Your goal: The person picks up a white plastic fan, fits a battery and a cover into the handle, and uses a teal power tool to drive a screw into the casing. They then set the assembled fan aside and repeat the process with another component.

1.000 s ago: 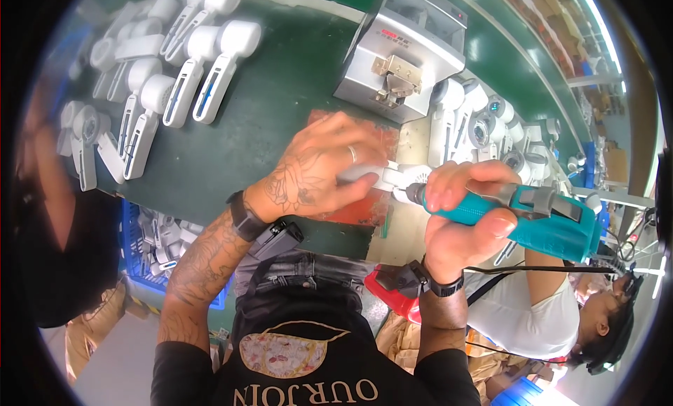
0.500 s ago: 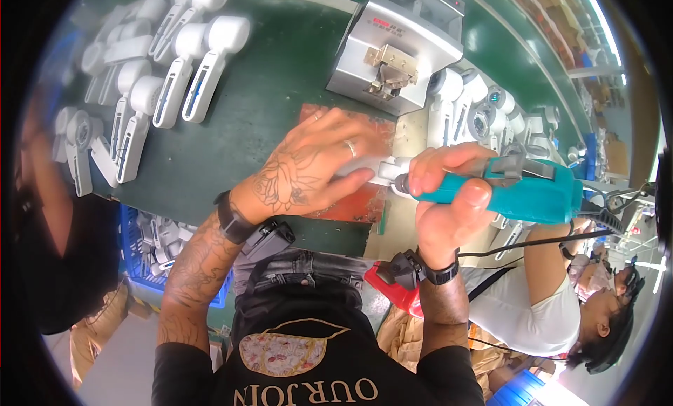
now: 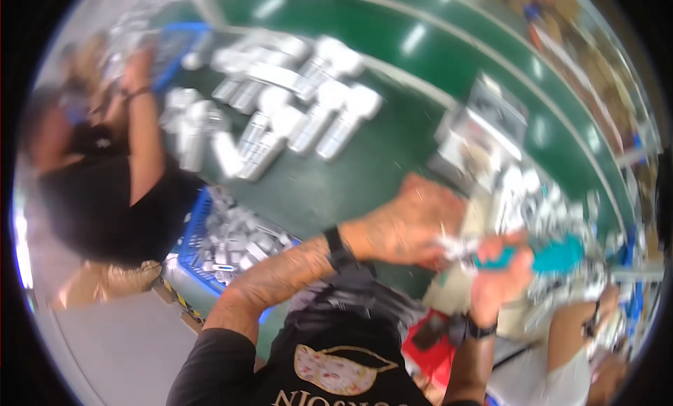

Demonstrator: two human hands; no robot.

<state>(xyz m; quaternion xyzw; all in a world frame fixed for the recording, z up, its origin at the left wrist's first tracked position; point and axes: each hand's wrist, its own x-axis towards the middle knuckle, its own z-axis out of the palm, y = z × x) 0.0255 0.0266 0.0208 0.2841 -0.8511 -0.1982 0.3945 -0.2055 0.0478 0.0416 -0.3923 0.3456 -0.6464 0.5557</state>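
Green worktop (image 3: pixel 336 192) is topped, far R, by silver machine (image 3: pixel 485 131). Teal driver (image 3: pixel 559 255) is clamped in R hand grip (image 3: pixel 503 274); white pc. (image 3: pixel 459 247), blurred, is pinched in L hand grip (image 3: pixel 413 224), btwn hands, nr driver's nose.

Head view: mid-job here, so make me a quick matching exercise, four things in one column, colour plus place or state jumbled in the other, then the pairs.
Things:
1. power screwdriver
2. nearer crate
3. boxy machine
4. handheld fans

Descriptions:
A. white, lying in groups on the green tabletop
B. blue, heaped with pale parts
C. teal, gripped in the right hand
D. silver, standing beyond the left hand

Pairs: 1-C, 2-B, 3-D, 4-A
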